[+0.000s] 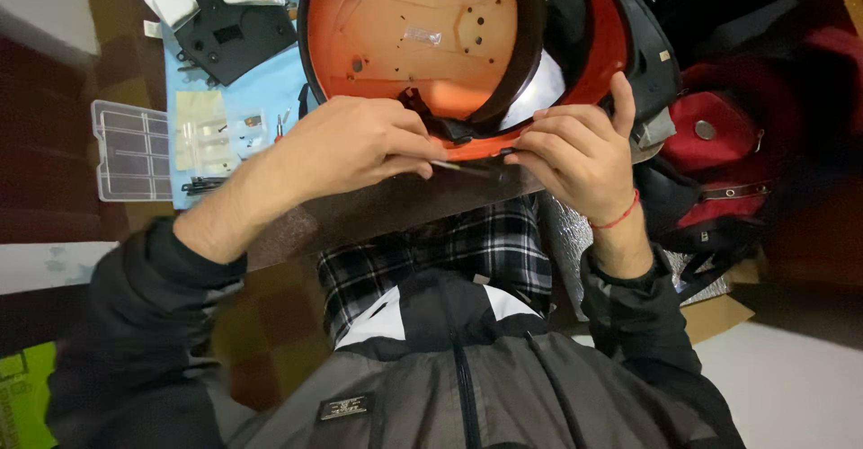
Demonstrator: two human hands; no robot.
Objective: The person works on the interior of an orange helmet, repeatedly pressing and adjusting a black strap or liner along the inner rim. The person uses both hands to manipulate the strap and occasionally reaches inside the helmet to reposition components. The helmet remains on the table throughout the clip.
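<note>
A large round orange shell [422, 26] with a black rim stands at the table's near edge, its open inside facing me. My left hand [355, 143] is closed around a thin metal tool [463, 168] whose tip points right along the shell's lower rim. My right hand [580, 148] pinches that lower orange rim beside the tool's tip, thumb raised against the outer edge. A red string circles my right wrist.
A blue mat [261, 89] lies at the left with a black flat bracket [235, 35], small screws and clear bags. A clear compartment box [133, 151] sits beside it. A red and black bag [728, 161] rests at the right. A cardboard piece lies below it.
</note>
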